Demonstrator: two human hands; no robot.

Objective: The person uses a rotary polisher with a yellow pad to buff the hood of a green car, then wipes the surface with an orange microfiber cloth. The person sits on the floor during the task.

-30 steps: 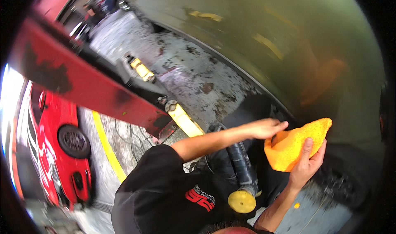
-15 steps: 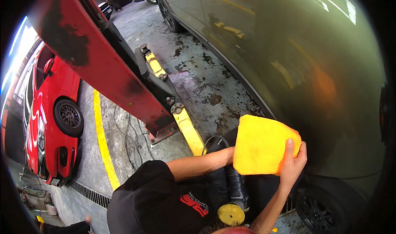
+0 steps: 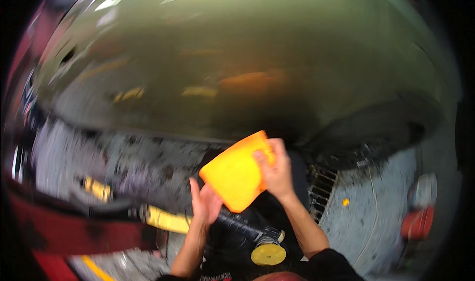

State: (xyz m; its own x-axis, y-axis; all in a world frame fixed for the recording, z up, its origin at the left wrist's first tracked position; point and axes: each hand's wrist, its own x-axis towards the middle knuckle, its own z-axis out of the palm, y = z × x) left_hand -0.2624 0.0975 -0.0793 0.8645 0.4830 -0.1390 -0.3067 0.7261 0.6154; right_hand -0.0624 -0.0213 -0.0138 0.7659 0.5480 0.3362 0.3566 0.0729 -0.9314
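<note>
A folded orange-yellow microfibre cloth (image 3: 232, 174) is in front of me, over my lap. My right hand (image 3: 278, 171) grips its right edge, with the thumb on top. My left hand (image 3: 205, 203) is at the cloth's lower left edge, thumb stretched out and fingers apart; whether the fingertips touch the cloth I cannot tell. Beneath the cloth, on my lap, lies a black polisher (image 3: 242, 227) with a round yellow pad (image 3: 268, 254) facing up. Just beyond my hands stands the olive-green side of a car (image 3: 237, 58), reflecting the cloth.
The car's dark wheel (image 3: 371, 137) is at the right. A floor grate (image 3: 322, 191), a small yellow scrap (image 3: 346, 202), a pale cord (image 3: 374, 206) and a red container (image 3: 417, 224) lie on that side. Yellow lift arms (image 3: 168, 220) and a red post (image 3: 74, 226) stand left.
My view has swung right, so the car's side now fills the top. My left hand, earlier hidden behind the cloth, now shows beside it. The cloth is tilted, still in my right hand.
</note>
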